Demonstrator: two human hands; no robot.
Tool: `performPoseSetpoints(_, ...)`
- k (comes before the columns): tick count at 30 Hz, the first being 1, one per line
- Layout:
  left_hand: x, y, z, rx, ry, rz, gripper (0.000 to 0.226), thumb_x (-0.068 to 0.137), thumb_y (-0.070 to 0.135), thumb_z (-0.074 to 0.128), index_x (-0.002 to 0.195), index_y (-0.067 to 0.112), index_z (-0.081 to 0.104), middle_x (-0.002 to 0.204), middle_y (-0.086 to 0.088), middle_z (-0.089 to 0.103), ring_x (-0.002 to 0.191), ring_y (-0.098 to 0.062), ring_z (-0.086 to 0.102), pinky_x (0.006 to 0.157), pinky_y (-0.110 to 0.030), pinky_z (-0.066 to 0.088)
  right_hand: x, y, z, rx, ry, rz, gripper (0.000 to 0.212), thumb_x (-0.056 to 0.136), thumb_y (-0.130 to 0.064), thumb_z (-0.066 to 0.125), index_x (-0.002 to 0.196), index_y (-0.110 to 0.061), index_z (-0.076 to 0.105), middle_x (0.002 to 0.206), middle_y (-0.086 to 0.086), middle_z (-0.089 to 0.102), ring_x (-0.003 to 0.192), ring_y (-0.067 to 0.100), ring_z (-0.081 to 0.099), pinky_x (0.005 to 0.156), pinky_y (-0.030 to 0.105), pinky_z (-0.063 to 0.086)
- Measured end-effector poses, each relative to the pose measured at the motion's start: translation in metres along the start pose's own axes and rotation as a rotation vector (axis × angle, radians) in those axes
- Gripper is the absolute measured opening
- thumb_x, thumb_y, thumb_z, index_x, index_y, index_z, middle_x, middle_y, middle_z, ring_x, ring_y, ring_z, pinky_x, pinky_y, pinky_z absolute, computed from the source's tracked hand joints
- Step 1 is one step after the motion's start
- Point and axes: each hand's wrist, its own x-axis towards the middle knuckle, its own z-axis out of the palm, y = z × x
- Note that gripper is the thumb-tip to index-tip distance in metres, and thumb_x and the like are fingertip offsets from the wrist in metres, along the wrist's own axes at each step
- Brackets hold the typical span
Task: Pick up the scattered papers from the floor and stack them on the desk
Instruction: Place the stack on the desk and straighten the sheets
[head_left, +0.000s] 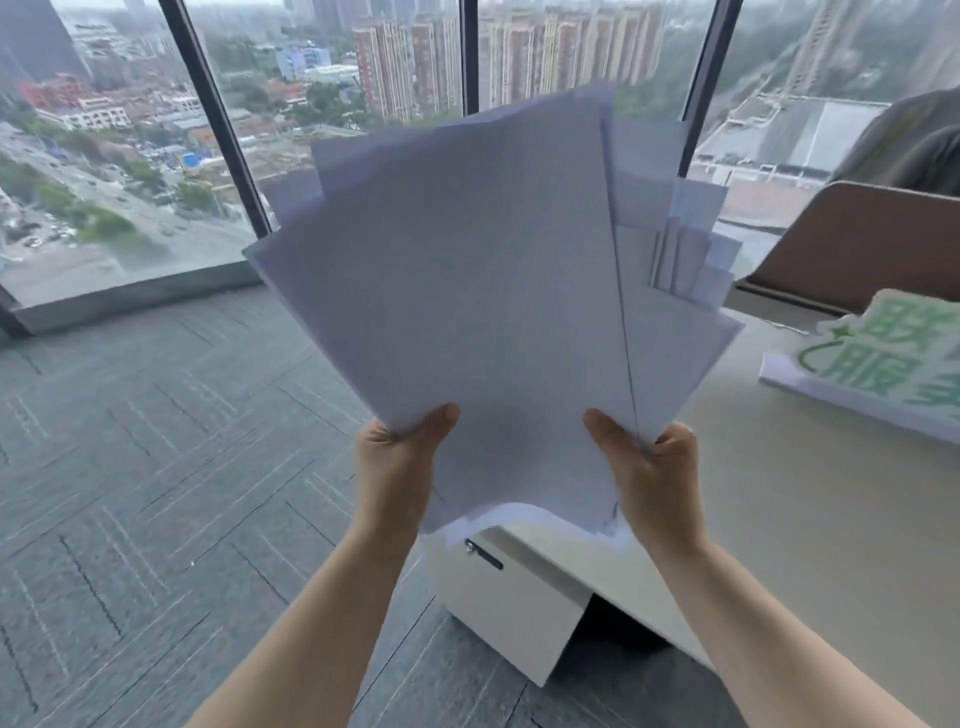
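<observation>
A loose, fanned bundle of white papers (467, 270) is held upright in front of me, its sheets uneven and sticking out at the top and right. My left hand (397, 462) pinches the lower left edge of the bundle, thumb on the front. My right hand (652, 467) pinches the lower right edge the same way. The bundle hangs over the left corner of the pale desk (810, 509), a little above its top. The fingers behind the sheets are hidden.
A white and green cut-out sign (883, 358) lies on the desk at the right. A brown chair back (857, 244) stands behind the desk. A white drawer cabinet (509, 597) sits under the desk corner. Grey carpet (156, 467) stretches left toward floor-to-ceiling windows (218, 130).
</observation>
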Motion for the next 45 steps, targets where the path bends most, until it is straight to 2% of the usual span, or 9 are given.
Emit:
performPoseSetpoints(4, 0.007, -0.003, 0.049, 0.047, -0.033, -0.043, 0.008, 0.072, 0.010, 0.081, 0.073, 0.016, 0.077, 0.076, 0.005, 0.076, 0.072, -0.013, 0.070, 0.071, -0.029, 0.055, 0.026, -0.001, -0.038, -0.052, 0.092, -0.047, 0.030, 0.083, -0.005, 0.074, 0.075, 0.020, 0.060, 0.070, 0.003, 0.054, 0.064, 0.009, 0.047, 0.054, 0.024, 0.038)
performPoseSetpoints(10, 0.008, -0.018, 0.109, 0.060, -0.050, -0.039, 0.015, 0.077, 0.003, 0.076, 0.089, 0.010, 0.074, 0.080, 0.005, 0.077, 0.072, -0.006, 0.070, 0.065, -0.018, 0.053, 0.052, 0.011, -0.089, -0.120, 0.152, -0.110, 0.004, 0.075, -0.023, 0.075, 0.072, -0.024, 0.072, 0.065, -0.014, 0.063, 0.061, 0.004, 0.056, 0.058, 0.024, 0.046)
performPoseSetpoints(14, 0.007, -0.038, 0.128, 0.083, -0.071, -0.112, 0.017, 0.075, -0.002, 0.074, 0.081, 0.013, 0.073, 0.070, 0.011, 0.075, 0.066, 0.000, 0.067, 0.061, -0.012, 0.050, 0.057, 0.026, -0.118, -0.156, 0.087, -0.044, 0.026, 0.072, -0.006, 0.084, 0.072, -0.030, 0.074, 0.071, -0.019, 0.073, 0.063, -0.002, 0.067, 0.058, 0.019, 0.052)
performPoseSetpoints(17, 0.008, -0.053, 0.133, 0.087, -0.069, -0.173, 0.015, 0.075, -0.001, 0.074, 0.081, 0.014, 0.073, 0.069, 0.011, 0.074, 0.064, 0.000, 0.067, 0.058, -0.011, 0.049, 0.058, 0.033, -0.134, -0.184, 0.024, 0.021, 0.036, 0.074, -0.007, 0.083, 0.084, -0.040, 0.076, 0.084, -0.010, 0.078, 0.078, 0.010, 0.074, 0.070, 0.038, 0.060)
performPoseSetpoints(23, 0.022, -0.064, 0.148, 0.079, -0.059, -0.209, 0.013, 0.076, 0.000, 0.074, 0.084, 0.010, 0.072, 0.070, 0.006, 0.075, 0.065, -0.009, 0.067, 0.061, -0.022, 0.053, 0.074, 0.037, -0.138, -0.089, 0.090, 0.072, 0.020, 0.074, -0.021, 0.078, 0.093, -0.025, 0.075, 0.088, 0.007, 0.077, 0.082, 0.028, 0.073, 0.071, 0.054, 0.057)
performPoseSetpoints(32, 0.039, -0.062, 0.153, 0.025, -0.154, -0.161, 0.013, 0.076, -0.004, 0.072, 0.080, 0.009, 0.069, 0.064, 0.006, 0.072, 0.058, -0.006, 0.064, 0.055, -0.020, 0.051, 0.078, 0.035, -0.123, 0.019, 0.262, 0.022, 0.016, 0.075, -0.013, 0.061, 0.087, -0.014, 0.072, 0.073, -0.015, 0.073, 0.068, 0.000, 0.062, 0.064, 0.015, 0.048)
performPoseSetpoints(36, 0.051, -0.056, 0.146, 0.035, -0.244, -0.060, 0.016, 0.077, -0.005, 0.069, 0.084, 0.009, 0.068, 0.068, 0.009, 0.074, 0.063, -0.001, 0.066, 0.059, -0.014, 0.051, 0.075, 0.026, -0.122, 0.062, 0.281, -0.052, 0.025, 0.079, -0.008, 0.059, 0.102, -0.008, 0.069, 0.090, -0.004, 0.076, 0.085, 0.012, 0.069, 0.076, 0.023, 0.054)
performPoseSetpoints(40, 0.055, -0.064, 0.137, 0.041, -0.316, -0.089, 0.030, 0.078, -0.012, 0.065, 0.096, 0.011, 0.064, 0.079, 0.007, 0.077, 0.075, -0.004, 0.070, 0.068, -0.016, 0.053, 0.063, 0.041, -0.128, 0.102, 0.280, -0.016, 0.031, 0.081, -0.010, 0.059, 0.112, -0.011, 0.062, 0.099, 0.014, 0.069, 0.094, 0.038, 0.064, 0.081, 0.050, 0.051)
performPoseSetpoints(45, 0.053, -0.073, 0.142, 0.004, -0.371, -0.176, 0.027, 0.072, -0.004, 0.075, 0.094, 0.009, 0.068, 0.082, 0.000, 0.077, 0.075, -0.012, 0.071, 0.064, -0.022, 0.055, 0.066, 0.038, -0.114, 0.150, 0.403, -0.046, 0.038, 0.073, 0.002, 0.048, 0.097, -0.019, 0.067, 0.081, -0.001, 0.066, 0.078, 0.020, 0.056, 0.070, 0.032, 0.044)
